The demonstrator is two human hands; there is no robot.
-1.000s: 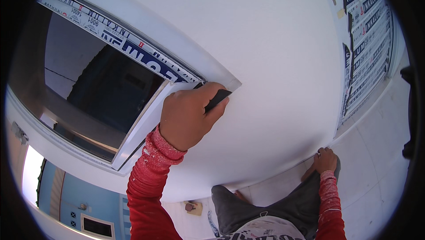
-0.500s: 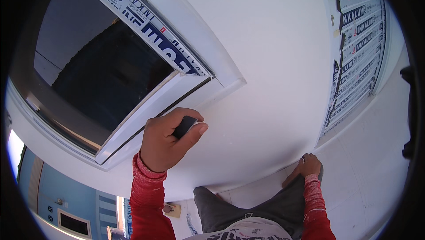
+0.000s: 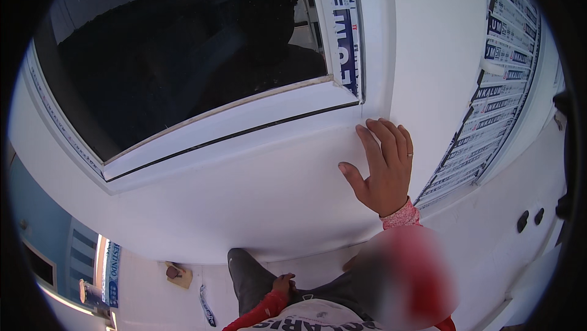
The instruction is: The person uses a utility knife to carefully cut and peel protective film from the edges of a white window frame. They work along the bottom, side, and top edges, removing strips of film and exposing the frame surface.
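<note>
"Closest in, the left hand (image 3: 283,284)?"

"Low over the grey trousers (image 3: 247,276), and whether it grips anything, nobody can tell from here!"

"And the right hand (image 3: 387,171)?"

"Raised, fingers fanned wide, a ring (image 3: 409,155) showing, right by the white wall (image 3: 244,221). Touching or just short? Can't tell."

"The window frame (image 3: 244,126)?"

"Its lower right corner sits just past those fingertips, dark glass (image 3: 153,80) inside!"

"Farther out?"

"A film-covered panel (image 3: 496,92) on the right, pale floor (image 3: 483,251) beyond!"

White window frame (image 3: 244,124) around dark glass (image 3: 177,68); printed film (image 3: 346,37) on right side.
</note>
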